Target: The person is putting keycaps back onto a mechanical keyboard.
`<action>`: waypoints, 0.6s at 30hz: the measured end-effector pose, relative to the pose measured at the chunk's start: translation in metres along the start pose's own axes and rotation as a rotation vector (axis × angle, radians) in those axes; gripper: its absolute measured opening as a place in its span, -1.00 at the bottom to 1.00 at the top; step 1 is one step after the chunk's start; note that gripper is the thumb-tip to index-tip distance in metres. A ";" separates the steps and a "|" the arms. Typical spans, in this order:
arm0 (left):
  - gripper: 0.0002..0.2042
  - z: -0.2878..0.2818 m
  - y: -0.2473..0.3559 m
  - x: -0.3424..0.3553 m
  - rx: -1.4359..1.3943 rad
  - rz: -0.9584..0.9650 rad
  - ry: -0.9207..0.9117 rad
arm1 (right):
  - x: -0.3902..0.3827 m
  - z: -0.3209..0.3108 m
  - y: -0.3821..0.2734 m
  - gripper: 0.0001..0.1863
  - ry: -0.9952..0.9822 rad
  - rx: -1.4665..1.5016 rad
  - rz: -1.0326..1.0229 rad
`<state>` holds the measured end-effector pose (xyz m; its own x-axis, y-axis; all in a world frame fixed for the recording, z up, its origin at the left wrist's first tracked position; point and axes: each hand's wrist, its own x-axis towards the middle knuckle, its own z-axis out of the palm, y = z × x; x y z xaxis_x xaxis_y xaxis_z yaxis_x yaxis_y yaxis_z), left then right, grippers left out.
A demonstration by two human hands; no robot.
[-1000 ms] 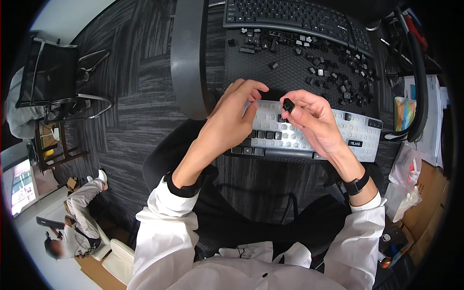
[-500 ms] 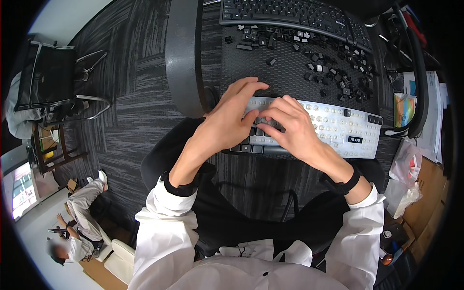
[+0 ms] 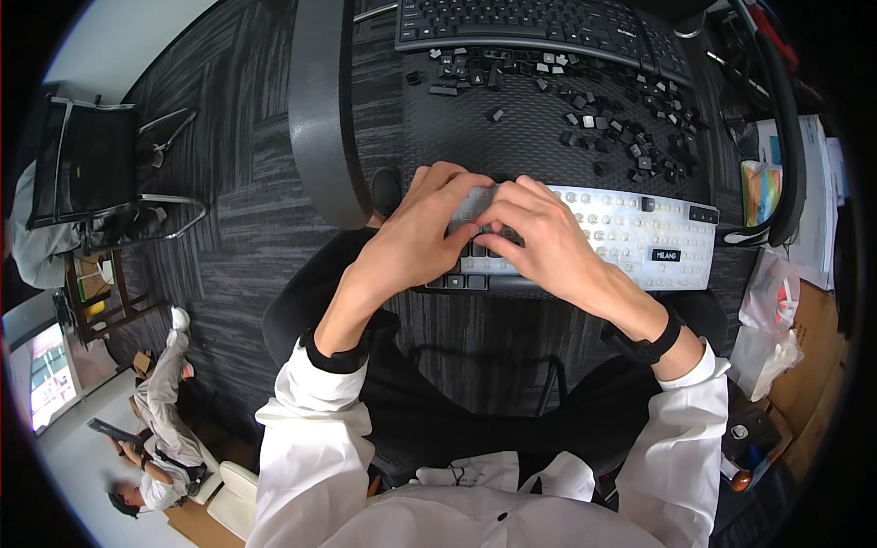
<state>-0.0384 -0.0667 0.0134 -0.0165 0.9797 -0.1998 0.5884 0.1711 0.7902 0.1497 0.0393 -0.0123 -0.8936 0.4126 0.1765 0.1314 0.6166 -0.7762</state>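
Observation:
A white-plated keyboard point(image 3: 630, 239) lies crosswise before me. Most of its key switches are bare; a few black keycaps point(image 3: 454, 282) sit at its lower left. Over that left part my left hand point(image 3: 411, 224) is curved, its index finger reaching to my right hand's fingertips and its thumb apart, low on the keys. My right hand point(image 3: 548, 233) is bent inward beside it, thumb and index finger nearly together above the keys. Whatever lies between them is hidden. Loose black keycaps point(image 3: 639, 128) are scattered on the dark textured surface beyond the keyboard.
A complete black keyboard point(image 3: 539, 23) lies at the far edge. To the left stands a dark upright panel point(image 3: 322, 119), with a black chair point(image 3: 82, 164) farther off. Plastic bags point(image 3: 767, 315) and papers are at the right. Another person point(image 3: 164, 466) sits at lower left.
My left hand's raised fingers have come down and curled toward my right hand, which stays over the same keys. The view has shifted slightly. The seated person now holds up a dark flat object.

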 end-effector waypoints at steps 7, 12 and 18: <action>-0.53 -0.001 -0.003 0.001 -0.031 0.013 0.014 | -0.002 0.002 0.002 -0.81 -0.004 -0.014 -0.042; -0.53 0.000 -0.003 0.001 -0.017 0.023 0.022 | -0.002 0.002 0.000 -0.82 -0.010 -0.045 -0.046; -0.45 0.002 -0.002 0.001 -0.001 0.023 0.048 | -0.002 0.002 -0.001 -0.83 -0.021 -0.044 -0.028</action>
<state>-0.0380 -0.0668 0.0104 -0.0416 0.9873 -0.1532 0.5881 0.1481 0.7951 0.1506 0.0371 -0.0133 -0.9059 0.3812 0.1843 0.1251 0.6569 -0.7435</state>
